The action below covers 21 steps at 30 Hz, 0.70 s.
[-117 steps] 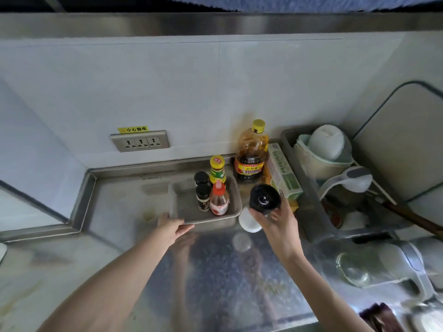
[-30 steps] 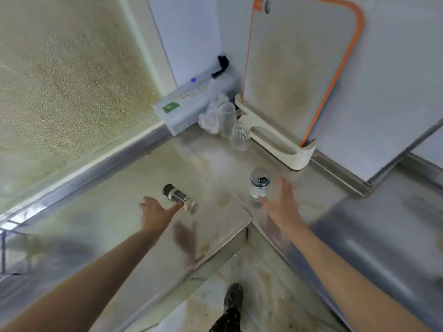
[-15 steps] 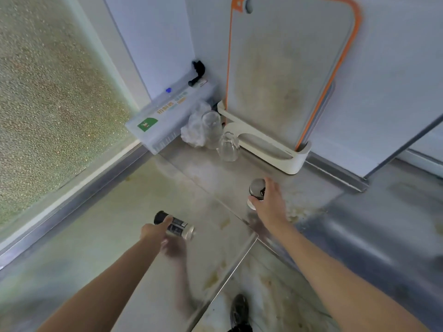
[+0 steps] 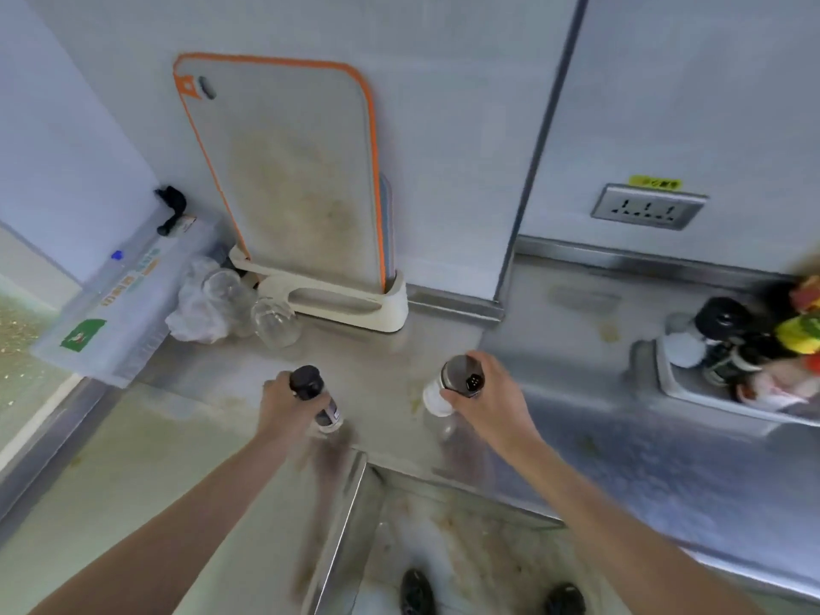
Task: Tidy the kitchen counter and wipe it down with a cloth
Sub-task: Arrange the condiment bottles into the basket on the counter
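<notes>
My left hand point(image 4: 284, 406) grips a small black-capped spice bottle point(image 4: 316, 399), lifted off the steel counter point(image 4: 390, 348) and tilted. My right hand point(image 4: 492, 392) holds a clear shaker jar with a grey lid point(image 4: 452, 383) just above the counter corner. At the right edge a grey tray point(image 4: 692, 383) carries a black-lidded jar point(image 4: 719, 321) and several blurred condiment bottles. No cloth is visible.
A grey, orange-rimmed cutting board point(image 4: 293, 170) stands in a cream holder point(image 4: 355, 304) against the wall. Beside it are two clear glasses point(image 4: 275, 321), crumpled plastic point(image 4: 195, 312) and a long wrap box point(image 4: 124, 304). A wall socket point(image 4: 648, 206) is at the right. Shoes point(image 4: 417, 592) show below.
Both hands have picked their bottles up from the counter; the left one lay on its side and is now held. The view has swung right, bringing the condiment tray into sight.
</notes>
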Motion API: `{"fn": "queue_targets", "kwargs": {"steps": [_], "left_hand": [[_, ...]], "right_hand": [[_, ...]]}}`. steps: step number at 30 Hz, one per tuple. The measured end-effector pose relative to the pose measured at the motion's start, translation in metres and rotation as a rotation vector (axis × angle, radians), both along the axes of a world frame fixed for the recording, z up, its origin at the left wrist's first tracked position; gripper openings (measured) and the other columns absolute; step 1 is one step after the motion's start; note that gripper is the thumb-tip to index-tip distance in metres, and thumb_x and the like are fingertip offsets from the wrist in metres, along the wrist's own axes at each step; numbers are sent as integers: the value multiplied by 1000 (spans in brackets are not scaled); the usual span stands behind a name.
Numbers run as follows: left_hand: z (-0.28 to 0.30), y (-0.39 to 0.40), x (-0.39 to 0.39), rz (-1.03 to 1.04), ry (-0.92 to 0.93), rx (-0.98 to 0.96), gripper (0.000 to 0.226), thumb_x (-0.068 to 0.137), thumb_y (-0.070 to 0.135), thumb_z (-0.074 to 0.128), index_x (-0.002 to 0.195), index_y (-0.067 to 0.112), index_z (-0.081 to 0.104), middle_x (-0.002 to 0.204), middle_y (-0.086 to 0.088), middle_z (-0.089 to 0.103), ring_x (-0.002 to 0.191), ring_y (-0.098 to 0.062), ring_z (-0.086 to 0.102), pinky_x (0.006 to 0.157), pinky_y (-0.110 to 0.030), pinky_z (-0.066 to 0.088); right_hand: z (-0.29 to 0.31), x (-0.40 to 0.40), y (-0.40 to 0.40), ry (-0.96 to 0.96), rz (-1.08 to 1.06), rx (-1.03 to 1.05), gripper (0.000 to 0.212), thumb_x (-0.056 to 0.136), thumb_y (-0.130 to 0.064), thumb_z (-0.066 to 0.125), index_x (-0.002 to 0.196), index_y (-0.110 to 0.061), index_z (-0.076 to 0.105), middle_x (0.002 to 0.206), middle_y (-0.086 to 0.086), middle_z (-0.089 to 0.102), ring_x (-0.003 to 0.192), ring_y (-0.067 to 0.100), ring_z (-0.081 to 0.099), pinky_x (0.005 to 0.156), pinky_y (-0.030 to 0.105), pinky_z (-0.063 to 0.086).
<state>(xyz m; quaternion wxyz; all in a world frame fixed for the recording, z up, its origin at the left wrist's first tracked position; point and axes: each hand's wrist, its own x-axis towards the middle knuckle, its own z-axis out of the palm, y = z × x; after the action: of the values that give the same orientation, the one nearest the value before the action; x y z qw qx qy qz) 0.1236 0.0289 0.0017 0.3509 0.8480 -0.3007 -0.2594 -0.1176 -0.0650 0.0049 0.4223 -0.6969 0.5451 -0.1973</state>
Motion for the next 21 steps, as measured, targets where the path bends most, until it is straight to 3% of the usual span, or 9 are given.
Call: {"fn": "queue_targets", "kwargs": {"steps": [4,9,13,16,18,21], "left_hand": [[9,-66,-63,-199,74,-74,17,71,1,74,80,3,59,70,-8,56,62,-12,54,47,-8,35],[21,-129,-153,-436,213,-134,23,68,2,73,63,13,53,59,-1,55,56,-12,50,54,-16,39],[35,-171,-239,-651,322,-165,26,61,2,73,65,14,51,49,14,59,48,7,54,53,-6,41],[34,-197,-302,-757,274,-176,33,68,1,76,79,21,52,78,2,62,65,6,60,67,-8,45],[29,-211,-340,-823,234,-169,37,68,12,78,93,21,52,99,-7,61,82,-8,62,81,-22,47],[19,-229,-389,-890,180,-159,41,68,14,79,97,20,51,104,-8,60,92,-16,57,84,-22,42]], "right_hand": [[9,-65,-15,27,-151,-12,52,74,-33,74,120,-23,49,107,-10,52,99,13,53,80,26,40],[14,-152,-32,47,-313,-31,50,74,-31,74,117,-24,51,113,-8,57,100,14,54,78,27,40],[17,-224,-45,65,-417,-17,51,74,-31,74,118,-27,50,115,-9,58,103,16,56,81,30,43],[16,-274,-53,71,-478,-5,53,73,-31,75,119,-28,50,116,-9,58,105,15,56,81,30,44],[13,-305,-56,77,-500,0,57,72,-32,75,122,-29,49,118,-9,58,105,16,56,81,30,44],[10,-343,-59,69,-505,2,57,71,-32,76,122,-28,50,111,-14,57,103,14,57,79,26,43]]}}
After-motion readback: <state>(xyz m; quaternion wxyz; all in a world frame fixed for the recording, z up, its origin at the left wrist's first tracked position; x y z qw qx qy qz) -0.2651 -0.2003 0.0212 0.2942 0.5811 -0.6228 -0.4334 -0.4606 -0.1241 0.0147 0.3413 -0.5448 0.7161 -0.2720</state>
